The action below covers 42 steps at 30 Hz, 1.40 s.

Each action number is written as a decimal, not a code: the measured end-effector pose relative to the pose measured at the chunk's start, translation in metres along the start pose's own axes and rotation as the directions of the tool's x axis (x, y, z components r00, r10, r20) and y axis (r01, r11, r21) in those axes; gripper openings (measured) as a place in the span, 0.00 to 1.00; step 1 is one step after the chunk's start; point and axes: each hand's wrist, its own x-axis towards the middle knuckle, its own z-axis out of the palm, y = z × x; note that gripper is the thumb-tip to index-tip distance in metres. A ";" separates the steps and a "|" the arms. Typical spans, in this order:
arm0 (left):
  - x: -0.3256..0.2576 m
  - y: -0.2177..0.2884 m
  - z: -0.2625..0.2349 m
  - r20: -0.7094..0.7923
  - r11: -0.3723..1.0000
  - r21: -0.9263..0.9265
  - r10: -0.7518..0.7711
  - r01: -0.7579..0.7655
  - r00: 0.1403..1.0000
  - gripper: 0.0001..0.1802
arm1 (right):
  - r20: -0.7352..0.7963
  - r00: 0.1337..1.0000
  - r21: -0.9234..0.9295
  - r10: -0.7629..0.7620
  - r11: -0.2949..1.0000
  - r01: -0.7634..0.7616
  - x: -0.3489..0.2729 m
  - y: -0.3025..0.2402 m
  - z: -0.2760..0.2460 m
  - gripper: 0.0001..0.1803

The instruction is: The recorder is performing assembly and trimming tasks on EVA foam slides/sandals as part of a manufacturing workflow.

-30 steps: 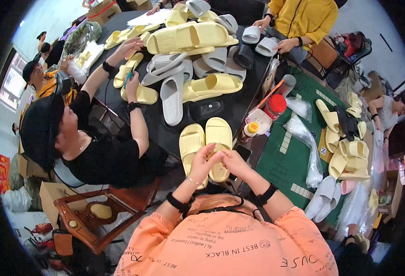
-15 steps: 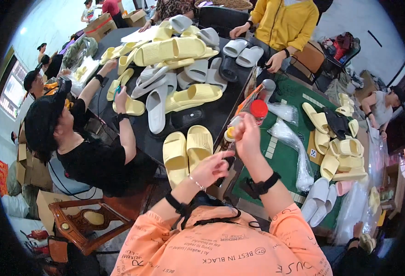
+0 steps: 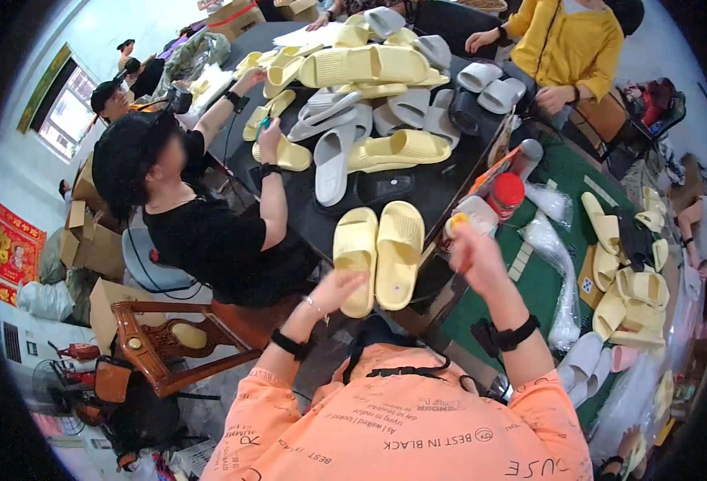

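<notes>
A pair of pale yellow slippers, a left one [image 3: 355,250] and a right one [image 3: 400,252], lies side by side on the dark table's near corner, toes pointing away from me. My left hand [image 3: 333,295] is at the left slipper's heel end, its extended fingers overlapping the inner sole; the thumb is unclear. Over to the right, my right hand [image 3: 479,258] is raised near a bottle's yellow cap [image 3: 457,222]. Its curled fingers are blurred, so I cannot see whether they hold anything. Beyond the pair, a black slipper [image 3: 384,187] rests beside a grey slipper [image 3: 332,166].
Yellow and grey slippers [image 3: 365,67] are heaped farther back on the dark table. A red-lidded jar [image 3: 506,194] stands to the right. More slippers [image 3: 640,290] and clear plastic bags [image 3: 558,280] cover the green table. At left, a co-worker in black [image 3: 217,228] handles slippers.
My left hand has moved from between the two arms to the left slipper's heel. My right hand has dropped slightly and separated from the left. The view has shifted leftward.
</notes>
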 end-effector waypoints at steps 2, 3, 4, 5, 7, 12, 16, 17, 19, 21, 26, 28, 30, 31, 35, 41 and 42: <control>0.027 -0.018 -0.026 -0.203 0.985 0.138 0.135 -0.108 0.970 0.14 | 0.304 0.881 -0.090 0.363 0.931 -0.353 -0.006 0.038 0.019 0.08; 0.041 -0.010 -0.037 -0.266 0.975 0.205 0.140 -0.086 0.954 0.14 | 0.306 0.822 -0.106 0.480 0.875 -0.472 -0.006 0.058 0.026 0.08; 0.059 -0.008 -0.046 -0.289 0.959 0.265 0.178 -0.100 0.941 0.14 | 0.309 0.748 -0.123 0.588 0.804 -0.582 -0.003 0.079 0.034 0.08; 0.076 -0.009 -0.053 -0.329 0.958 0.288 0.119 -0.021 0.937 0.13 | 0.314 0.706 -0.076 0.635 0.758 -0.648 0.002 0.097 0.040 0.07; 0.103 -0.020 -0.063 -0.346 0.884 0.467 0.187 -0.004 0.919 0.12 | 0.300 0.645 0.052 0.702 0.664 -0.746 0.014 0.125 0.050 0.05; 0.142 -0.032 -0.065 -0.135 0.699 0.692 -0.118 0.178 0.984 0.15 | 0.149 0.758 0.238 0.636 0.721 -0.651 0.049 0.166 0.084 0.06; 0.155 -0.032 -0.042 0.052 0.535 0.830 -0.357 0.159 0.933 0.19 | -0.107 0.913 0.157 0.394 0.913 -0.375 0.073 0.179 0.111 0.06; 0.157 -0.035 -0.036 0.034 0.576 0.802 -0.311 0.160 0.950 0.19 | -0.186 0.905 0.195 0.383 0.917 -0.348 0.078 0.178 0.119 0.06; 0.169 -0.045 -0.030 -0.091 0.657 0.661 -0.410 0.363 0.908 0.18 | -0.225 0.914 0.198 0.337 0.935 -0.296 0.081 0.184 0.121 0.06; 0.193 -0.108 -0.034 0.181 0.436 0.894 -0.141 -0.103 0.973 0.16 | -0.199 0.922 0.162 0.331 0.939 -0.302 0.078 0.188 0.127 0.06; 0.182 -0.067 -0.020 -0.022 0.608 0.788 -0.137 0.102 0.990 0.11 | -0.190 0.937 0.144 0.293 0.952 -0.269 0.084 0.187 0.115 0.06; 0.168 -0.045 -0.020 -0.223 0.834 0.468 -0.210 0.293 0.952 0.11 | -0.071 0.927 0.098 0.369 0.927 -0.362 0.071 0.166 0.110 0.07; 0.165 -0.052 -0.022 -0.368 0.945 0.240 -0.124 0.223 0.922 0.09 | 0.017 0.885 0.035 0.465 0.884 -0.466 0.043 0.144 0.093 0.07; 0.163 -0.047 -0.022 -0.358 0.986 0.097 -0.090 0.133 0.930 0.09 | 0.048 0.891 -0.120 0.451 0.888 -0.443 0.034 0.134 0.078 0.07; 0.169 -0.055 -0.023 -0.327 0.980 -0.199 -0.067 0.000 0.943 0.07 | -0.112 0.987 -0.600 0.118 0.784 -0.161 -0.002 0.127 0.004 0.07; 0.175 -0.055 -0.035 -0.320 0.955 -0.296 -0.114 0.015 0.941 0.07 | -0.306 0.939 -0.750 -0.157 0.647 -0.136 -0.043 0.081 -0.021 0.07; 0.173 -0.047 -0.034 -0.311 0.953 -0.299 -0.139 0.042 0.940 0.07 | -0.336 0.921 -0.729 -0.195 0.673 -0.123 -0.047 0.074 -0.021 0.07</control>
